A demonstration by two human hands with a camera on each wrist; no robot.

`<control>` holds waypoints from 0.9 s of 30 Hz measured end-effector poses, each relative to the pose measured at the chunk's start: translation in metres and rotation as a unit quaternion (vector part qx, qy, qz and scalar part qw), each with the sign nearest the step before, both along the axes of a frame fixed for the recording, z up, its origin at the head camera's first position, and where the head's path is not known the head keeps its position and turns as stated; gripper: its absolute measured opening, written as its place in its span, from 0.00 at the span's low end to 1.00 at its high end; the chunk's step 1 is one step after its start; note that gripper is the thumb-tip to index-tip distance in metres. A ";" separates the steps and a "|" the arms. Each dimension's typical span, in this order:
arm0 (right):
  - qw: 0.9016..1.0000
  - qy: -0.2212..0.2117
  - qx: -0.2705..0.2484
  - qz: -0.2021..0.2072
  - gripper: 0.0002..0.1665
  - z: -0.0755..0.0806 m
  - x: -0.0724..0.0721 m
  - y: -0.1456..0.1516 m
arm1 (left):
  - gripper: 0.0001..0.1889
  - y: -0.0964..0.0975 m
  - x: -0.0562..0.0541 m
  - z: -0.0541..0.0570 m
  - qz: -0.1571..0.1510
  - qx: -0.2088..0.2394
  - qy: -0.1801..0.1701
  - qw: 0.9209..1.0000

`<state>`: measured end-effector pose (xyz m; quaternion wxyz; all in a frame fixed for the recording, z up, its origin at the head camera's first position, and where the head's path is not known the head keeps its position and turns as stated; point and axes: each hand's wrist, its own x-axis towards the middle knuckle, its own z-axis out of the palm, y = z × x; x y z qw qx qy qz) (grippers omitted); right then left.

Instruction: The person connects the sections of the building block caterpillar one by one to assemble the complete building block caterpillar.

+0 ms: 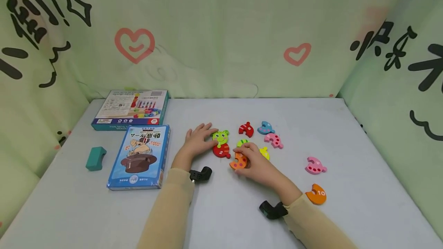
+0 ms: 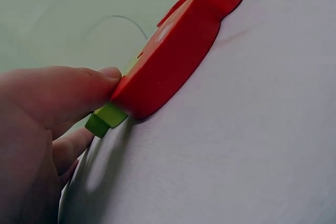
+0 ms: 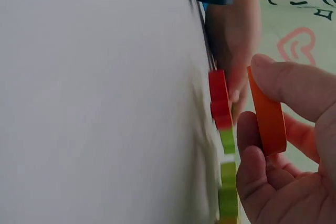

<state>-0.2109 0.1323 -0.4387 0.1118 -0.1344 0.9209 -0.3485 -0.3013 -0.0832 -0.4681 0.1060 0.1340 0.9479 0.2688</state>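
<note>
My left hand (image 1: 199, 141), fingers spread, rests at the left side of a green caterpillar-head puzzle piece (image 1: 220, 136); its thumb (image 2: 97, 85) touches where the head meets a red puzzle piece (image 1: 221, 151) marked 2. Head and red piece lie joined on the table. My right hand (image 1: 254, 162) pinches an orange spotted puzzle piece (image 1: 238, 161) between thumb and fingers, and in the right wrist view this orange piece (image 3: 269, 116) is held off the table. Partly hidden behind the right hand are a green piece (image 1: 242, 142) and a yellow piece (image 1: 264, 153).
Beyond the hands lie a red piece (image 1: 246, 129), a blue piece (image 1: 265, 127) and a pink piece (image 1: 274, 140). Farther right are another pink piece (image 1: 315, 165) and an orange piece (image 1: 316, 194) marked 10. Two boxes, blue (image 1: 138, 156) and teal-edged (image 1: 129, 108), and a teal block (image 1: 95, 158) stand left.
</note>
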 end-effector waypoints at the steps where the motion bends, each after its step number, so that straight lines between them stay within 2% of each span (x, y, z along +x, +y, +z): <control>1: 1.000 0.000 -0.001 -0.004 0.34 -0.001 -0.003 -0.005 | 0.27 0.000 0.000 0.000 0.000 0.001 0.000 1.000; 5: 1.000 0.000 -0.004 -0.017 0.34 -0.005 -0.013 -0.018 | 0.27 0.000 0.001 0.000 0.002 0.005 0.002 1.000; 10: 1.000 0.006 -0.003 -0.024 0.34 -0.011 -0.019 -0.023 | 0.27 0.000 0.000 -0.001 0.001 0.002 0.006 1.000; 19: 0.999 0.008 -0.016 -0.051 0.34 -0.019 -0.021 -0.024 | 0.27 0.000 0.000 -0.002 0.003 0.004 0.003 1.000; 27: 0.998 0.030 0.012 -0.055 0.35 -0.019 -0.020 -0.025 | 0.27 0.000 0.000 0.000 0.003 0.002 0.000 1.000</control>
